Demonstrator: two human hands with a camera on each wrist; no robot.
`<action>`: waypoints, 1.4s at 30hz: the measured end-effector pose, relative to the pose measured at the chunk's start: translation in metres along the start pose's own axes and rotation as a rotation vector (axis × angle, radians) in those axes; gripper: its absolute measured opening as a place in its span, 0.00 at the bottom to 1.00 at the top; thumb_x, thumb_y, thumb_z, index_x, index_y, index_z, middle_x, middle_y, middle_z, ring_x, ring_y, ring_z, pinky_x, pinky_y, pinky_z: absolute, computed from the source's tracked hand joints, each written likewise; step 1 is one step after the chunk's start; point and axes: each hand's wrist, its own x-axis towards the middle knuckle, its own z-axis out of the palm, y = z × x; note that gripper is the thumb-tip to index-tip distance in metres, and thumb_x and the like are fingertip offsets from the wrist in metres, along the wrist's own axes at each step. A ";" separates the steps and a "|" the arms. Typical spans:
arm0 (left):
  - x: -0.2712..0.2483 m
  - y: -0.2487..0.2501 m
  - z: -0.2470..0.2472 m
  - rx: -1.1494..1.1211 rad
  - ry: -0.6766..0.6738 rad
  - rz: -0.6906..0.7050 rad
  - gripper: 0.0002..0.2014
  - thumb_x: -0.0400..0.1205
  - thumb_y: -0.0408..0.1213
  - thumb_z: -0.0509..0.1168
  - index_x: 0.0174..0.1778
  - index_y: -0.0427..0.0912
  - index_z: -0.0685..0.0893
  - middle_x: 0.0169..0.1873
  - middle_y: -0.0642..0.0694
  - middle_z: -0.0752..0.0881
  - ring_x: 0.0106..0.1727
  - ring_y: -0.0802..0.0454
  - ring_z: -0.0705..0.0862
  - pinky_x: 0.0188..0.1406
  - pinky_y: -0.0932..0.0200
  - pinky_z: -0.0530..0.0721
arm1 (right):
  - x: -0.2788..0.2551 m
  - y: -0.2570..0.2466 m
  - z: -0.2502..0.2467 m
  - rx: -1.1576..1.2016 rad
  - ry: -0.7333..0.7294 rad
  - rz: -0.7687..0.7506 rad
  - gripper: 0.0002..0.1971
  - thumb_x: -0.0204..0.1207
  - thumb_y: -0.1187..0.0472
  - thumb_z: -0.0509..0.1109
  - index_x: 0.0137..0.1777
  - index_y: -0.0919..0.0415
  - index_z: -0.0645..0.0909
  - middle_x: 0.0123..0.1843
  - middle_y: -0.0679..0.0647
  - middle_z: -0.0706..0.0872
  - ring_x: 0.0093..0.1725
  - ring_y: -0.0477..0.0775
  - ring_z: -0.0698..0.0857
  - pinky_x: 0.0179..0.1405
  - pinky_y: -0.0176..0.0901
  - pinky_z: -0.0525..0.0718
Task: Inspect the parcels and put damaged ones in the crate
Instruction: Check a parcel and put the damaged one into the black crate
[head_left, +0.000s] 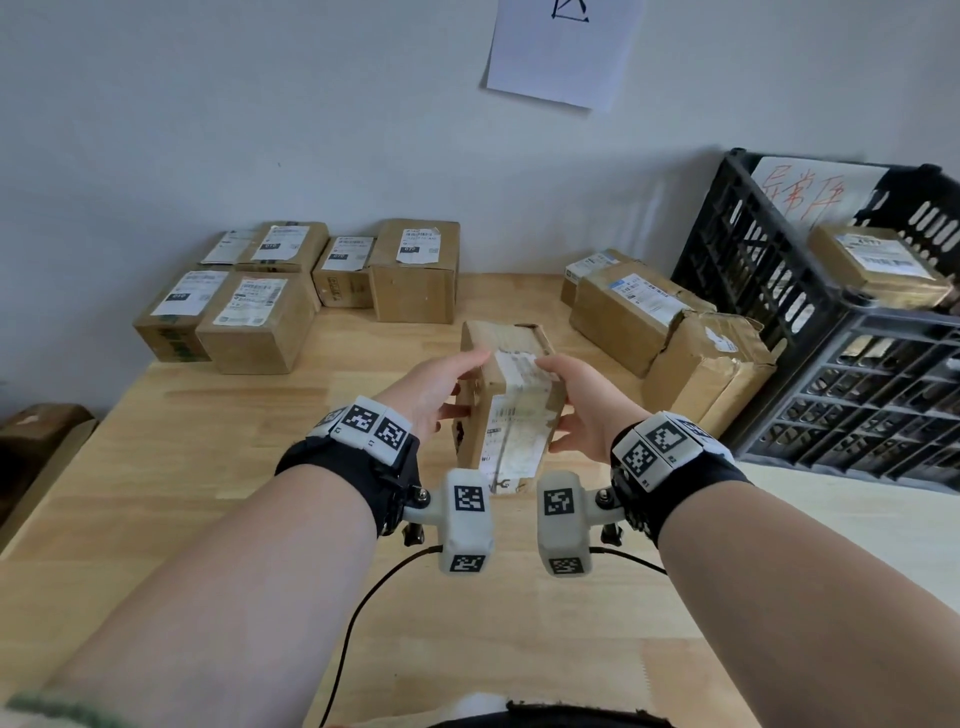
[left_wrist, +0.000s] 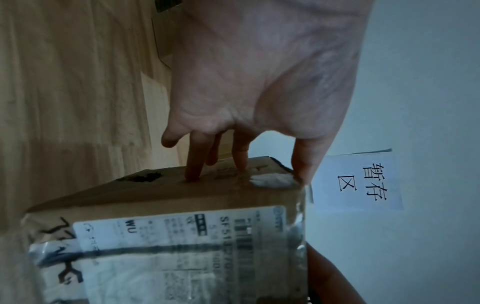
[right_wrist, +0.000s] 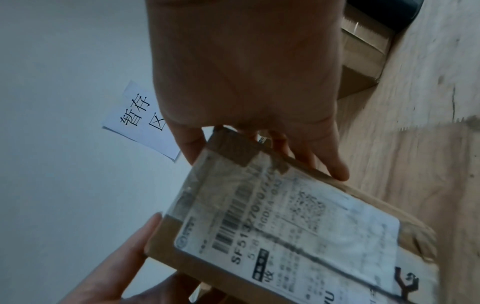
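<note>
2 hands (head_left: 441, 389) (head_left: 579, 410) around parcel (head_left: 514, 415) sides

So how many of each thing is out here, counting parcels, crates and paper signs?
Cardboard parcels: 11 (6 left, 1 held, 3 right, 1 in crate)
Black crate: 1
Paper signs: 2
Total: 14

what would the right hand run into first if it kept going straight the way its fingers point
The right hand grips the held parcel, so it meets that first. Carried on together, the line likely reaches the tall parcel near the wall, though depth is unclear.
</note>
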 end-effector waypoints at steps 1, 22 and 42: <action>0.001 -0.002 0.000 0.002 0.002 -0.002 0.12 0.84 0.51 0.64 0.47 0.46 0.85 0.43 0.47 0.87 0.53 0.45 0.84 0.56 0.52 0.74 | 0.002 0.002 0.001 -0.046 -0.002 0.005 0.11 0.84 0.51 0.60 0.52 0.57 0.78 0.45 0.56 0.85 0.51 0.61 0.85 0.58 0.60 0.83; 0.029 -0.026 -0.006 0.221 0.161 -0.158 0.27 0.73 0.41 0.75 0.64 0.41 0.73 0.60 0.42 0.82 0.60 0.44 0.80 0.51 0.46 0.71 | 0.031 0.015 0.011 -0.452 -0.044 0.080 0.19 0.80 0.51 0.71 0.67 0.55 0.72 0.58 0.59 0.88 0.58 0.62 0.86 0.65 0.64 0.82; 0.021 -0.035 -0.016 0.005 -0.016 -0.211 0.61 0.46 0.87 0.63 0.75 0.59 0.74 0.77 0.40 0.73 0.76 0.34 0.72 0.70 0.24 0.65 | 0.009 0.027 0.001 -0.292 -0.039 0.174 0.50 0.70 0.18 0.40 0.81 0.52 0.67 0.77 0.64 0.75 0.79 0.71 0.68 0.77 0.78 0.61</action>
